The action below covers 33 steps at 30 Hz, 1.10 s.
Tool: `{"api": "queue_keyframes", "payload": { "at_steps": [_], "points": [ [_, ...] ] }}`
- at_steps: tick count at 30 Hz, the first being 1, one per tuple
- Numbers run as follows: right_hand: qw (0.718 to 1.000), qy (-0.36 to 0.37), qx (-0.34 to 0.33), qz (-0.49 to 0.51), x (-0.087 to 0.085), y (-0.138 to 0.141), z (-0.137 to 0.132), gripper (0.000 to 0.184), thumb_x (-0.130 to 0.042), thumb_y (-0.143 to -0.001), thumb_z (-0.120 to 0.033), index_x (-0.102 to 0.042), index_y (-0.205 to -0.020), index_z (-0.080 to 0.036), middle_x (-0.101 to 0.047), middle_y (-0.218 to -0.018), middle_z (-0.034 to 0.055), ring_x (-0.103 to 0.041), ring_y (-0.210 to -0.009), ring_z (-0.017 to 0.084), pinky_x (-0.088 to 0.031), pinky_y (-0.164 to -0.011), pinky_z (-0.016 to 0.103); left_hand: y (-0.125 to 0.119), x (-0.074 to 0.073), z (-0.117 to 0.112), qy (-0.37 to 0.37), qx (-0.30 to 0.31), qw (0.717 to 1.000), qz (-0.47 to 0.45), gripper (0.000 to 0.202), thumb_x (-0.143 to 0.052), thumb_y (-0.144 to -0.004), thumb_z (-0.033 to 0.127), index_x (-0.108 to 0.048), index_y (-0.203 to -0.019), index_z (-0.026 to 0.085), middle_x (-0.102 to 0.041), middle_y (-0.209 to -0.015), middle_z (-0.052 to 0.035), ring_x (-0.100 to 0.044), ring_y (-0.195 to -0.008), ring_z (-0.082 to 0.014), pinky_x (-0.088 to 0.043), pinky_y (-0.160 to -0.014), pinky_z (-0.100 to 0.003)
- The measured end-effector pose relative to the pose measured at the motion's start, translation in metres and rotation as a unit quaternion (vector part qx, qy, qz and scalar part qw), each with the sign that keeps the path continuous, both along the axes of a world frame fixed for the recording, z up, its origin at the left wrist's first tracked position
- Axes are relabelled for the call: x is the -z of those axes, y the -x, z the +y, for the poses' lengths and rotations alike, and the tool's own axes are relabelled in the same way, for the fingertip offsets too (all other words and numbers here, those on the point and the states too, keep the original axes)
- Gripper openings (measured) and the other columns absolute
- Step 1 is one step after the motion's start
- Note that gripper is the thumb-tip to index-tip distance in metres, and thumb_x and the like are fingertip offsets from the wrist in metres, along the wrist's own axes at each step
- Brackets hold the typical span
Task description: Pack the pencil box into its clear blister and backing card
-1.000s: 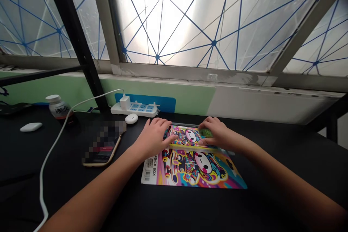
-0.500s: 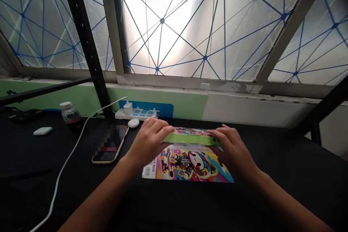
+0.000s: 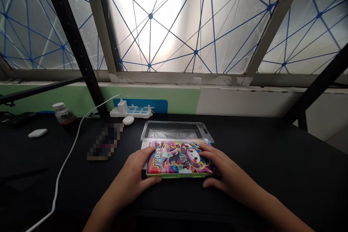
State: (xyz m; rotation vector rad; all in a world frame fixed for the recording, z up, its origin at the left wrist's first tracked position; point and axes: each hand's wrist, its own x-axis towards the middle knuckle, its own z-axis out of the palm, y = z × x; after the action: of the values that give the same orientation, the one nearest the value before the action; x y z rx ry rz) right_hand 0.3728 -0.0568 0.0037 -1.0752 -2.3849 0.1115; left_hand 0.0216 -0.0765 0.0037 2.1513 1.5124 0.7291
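A pencil box (image 3: 179,159) with a colourful cartoon print, the word "SPORT" and lime-green edges lies flat on the black table. My left hand (image 3: 134,175) grips its left side and near edge. My right hand (image 3: 221,165) holds its right side, with the fingers spread over the lid. Just behind the box sits a clear plastic blister shell (image 3: 174,130). A white printed card (image 3: 146,145) shows between the shell and the box, mostly hidden.
Behind my hands are a pixelated phone (image 3: 104,141), a white round case (image 3: 128,120), and a power strip (image 3: 130,112) with a plugged-in charger. Further left are a bottle (image 3: 64,116), a white oblong case (image 3: 37,133) and a white cable (image 3: 67,156). A black metal post (image 3: 73,43) rises behind the table.
Both hands have lowered the pencil box from its raised position, and it now lies flat, print up, nearer me. The clear plastic shell now shows behind it, and the card is mostly covered.
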Motion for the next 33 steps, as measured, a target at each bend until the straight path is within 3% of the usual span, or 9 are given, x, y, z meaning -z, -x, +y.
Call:
{"api": "queue_keyframes", "payload": {
  "at_steps": [6,10,14,17,20,23,27,31,33],
  "points": [
    [0.985,0.159,0.022,0.062,-0.031,-0.007,0.011,0.045,-0.075,-0.080,-0.054,-0.070,-0.115,-0.028,-0.068,-0.131,0.0085,-0.059,-0.124,0.034,-0.048,-0.104,0.050,-0.004,0.000,0.000,0.014,-0.023,0.999,-0.038,0.093,-0.077,-0.081,0.032,-0.025,-0.157,0.036,-0.049,-0.147,-0.0104,-0.048,-0.136,-0.0324,-0.039,-0.113,-0.050],
    [0.952,0.211,0.116,0.191,-0.047,0.004,0.029,0.043,-0.055,-0.092,-0.060,-0.067,-0.080,-0.021,-0.071,-0.077,0.0049,-0.066,-0.071,0.023,-0.055,-0.063,0.035,-0.002,-0.003,-0.003,0.032,-0.014,0.999,-0.039,0.107,-0.078,-0.080,0.032,-0.008,-0.160,0.039,-0.048,-0.148,-0.0111,-0.045,-0.139,-0.0345,-0.042,-0.109,-0.052],
    [0.940,0.179,0.151,0.250,-0.041,0.007,0.031,0.042,-0.054,-0.093,-0.058,-0.065,-0.079,-0.021,-0.068,-0.072,0.0029,-0.064,-0.065,0.021,-0.051,-0.055,0.031,-0.003,-0.004,-0.006,0.042,-0.012,0.999,-0.027,0.111,-0.076,-0.082,0.039,0.003,-0.160,0.038,-0.050,-0.148,-0.0120,-0.042,-0.141,-0.0371,-0.042,-0.108,-0.056],
    [0.959,0.138,0.138,0.207,-0.028,-0.004,0.016,0.037,-0.049,-0.097,-0.053,-0.071,-0.095,-0.024,-0.075,-0.089,0.0044,-0.071,-0.080,0.025,-0.057,-0.069,0.034,-0.003,-0.004,-0.006,0.035,-0.017,0.999,-0.025,0.099,-0.073,-0.084,0.043,-0.010,-0.160,0.035,-0.049,-0.148,-0.0124,-0.044,-0.139,-0.0362,-0.042,-0.108,-0.055],
    [0.986,0.098,0.059,0.120,-0.014,-0.019,-0.002,0.035,-0.058,-0.094,-0.052,-0.068,-0.120,-0.030,-0.072,-0.124,0.0061,-0.068,-0.112,0.029,-0.057,-0.092,0.042,-0.001,-0.006,-0.004,0.032,-0.017,0.999,-0.027,0.075,-0.068,-0.088,0.049,-0.035,-0.153,0.030,-0.049,-0.144,-0.0136,-0.050,-0.133,-0.0339,-0.044,-0.108,-0.051],
    [0.998,0.036,0.031,0.039,-0.002,-0.027,-0.011,0.062,-0.076,-0.082,-0.048,-0.055,-0.138,-0.032,-0.062,-0.140,0.0092,-0.061,-0.125,0.032,-0.055,-0.098,0.046,0.000,-0.007,-0.001,0.027,-0.010,0.999,-0.022,0.067,-0.065,-0.089,0.052,-0.045,-0.147,0.025,-0.048,-0.143,-0.0156,-0.052,-0.130,-0.0332,-0.046,-0.107,-0.051],
    [0.998,-0.017,0.057,0.024,0.002,-0.022,-0.007,0.051,-0.072,-0.086,-0.039,-0.055,-0.134,-0.032,-0.069,-0.129,0.0073,-0.066,-0.116,0.029,-0.058,-0.092,0.044,0.001,-0.004,0.002,0.000,-0.002,1.000,-0.022,0.061,-0.059,-0.095,0.051,-0.044,-0.147,0.024,-0.047,-0.147,-0.0155,-0.043,-0.137,-0.0333,-0.043,-0.110,-0.053],
    [0.984,0.070,0.149,0.066,-0.006,-0.012,0.007,0.037,-0.054,-0.096,-0.046,-0.057,-0.128,-0.028,-0.075,-0.107,0.0058,-0.074,-0.085,0.025,-0.060,-0.064,0.035,0.000,0.001,0.005,-0.036,0.003,0.999,-0.002,0.037,-0.051,-0.100,0.046,-0.060,-0.129,0.025,-0.050,-0.149,-0.0098,-0.034,-0.142,-0.0322,-0.039,-0.113,-0.055],
    [0.982,0.066,0.172,0.029,-0.011,-0.005,0.014,0.032,-0.050,-0.098,-0.048,-0.062,-0.119,-0.028,-0.075,-0.100,0.0047,-0.072,-0.078,0.024,-0.057,-0.061,0.036,-0.001,0.002,0.007,-0.044,-0.012,0.999,0.014,0.032,-0.049,-0.100,0.047,-0.067,-0.112,0.023,-0.054,-0.145,-0.0090,-0.036,-0.140,-0.0326,-0.039,-0.111,-0.056]
  ]
}}
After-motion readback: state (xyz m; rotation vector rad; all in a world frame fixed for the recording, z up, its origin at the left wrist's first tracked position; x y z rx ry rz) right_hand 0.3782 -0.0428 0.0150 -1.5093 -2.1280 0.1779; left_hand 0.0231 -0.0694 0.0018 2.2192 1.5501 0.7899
